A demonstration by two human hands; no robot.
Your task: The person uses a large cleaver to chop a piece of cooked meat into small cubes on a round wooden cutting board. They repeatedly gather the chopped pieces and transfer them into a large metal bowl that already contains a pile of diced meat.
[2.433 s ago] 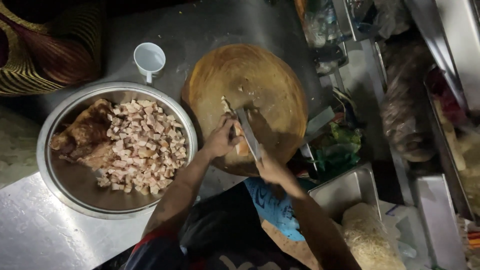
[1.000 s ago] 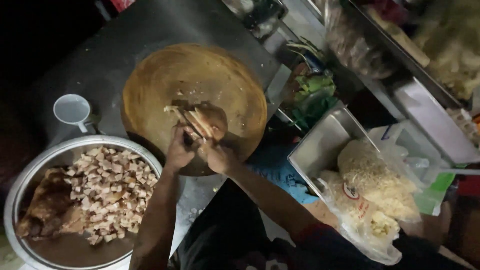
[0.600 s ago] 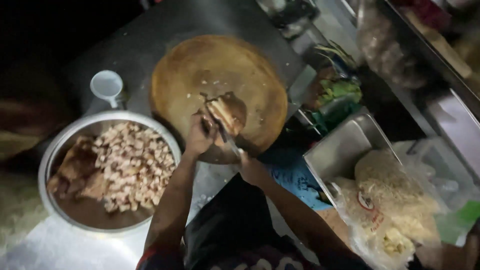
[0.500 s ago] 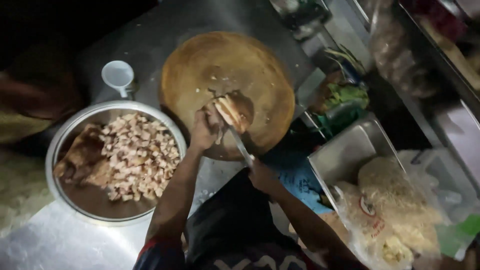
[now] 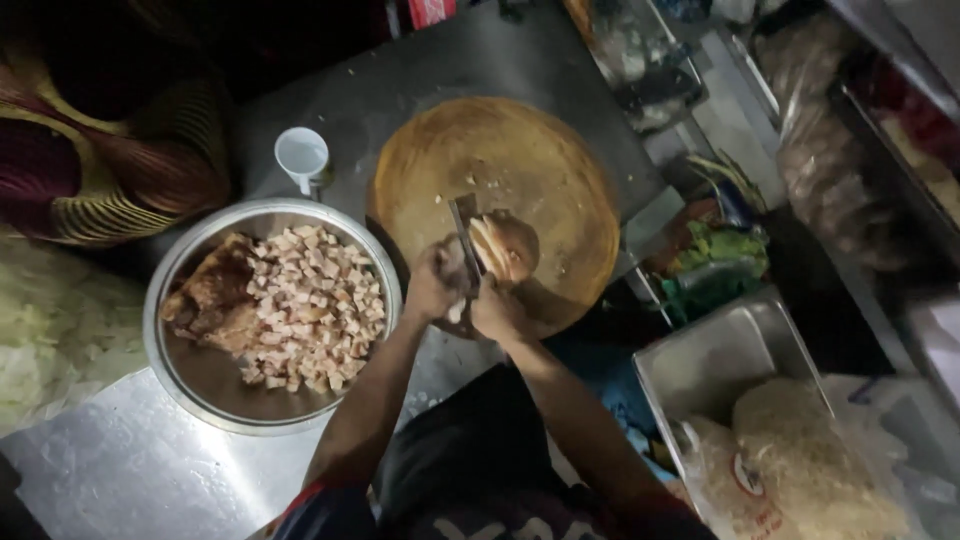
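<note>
- Compared with half a second back, the cleaver (image 5: 463, 232) now stands more upright across the meat chunk (image 5: 507, 247), and both hands have bunched closer together at the board's 6 o'clock edge.
- That meat chunk sits near the middle of the round wooden chopping board (image 5: 500, 190), slightly toward 5 o'clock, with a few slices already fanned on its left end.
- Right hand (image 5: 497, 308) is wrapped tight around the cleaver handle; left hand (image 5: 437, 282) is curled just left of the blade, and I can't tell if its fingers actually pinch the meat.
- Risk, as I see it: the left fingers sit right beside the blade, so a slip on greasy meat could nick them.
- At 9 o'clock, a big steel bowl (image 5: 190, 375) of diced meat; a white cup (image 5: 301, 158) at 10.
- Steel counter (image 5: 100, 470), dim lighting, trays and bagged noodles (image 5: 810, 470) at 4 o'clock.
</note>
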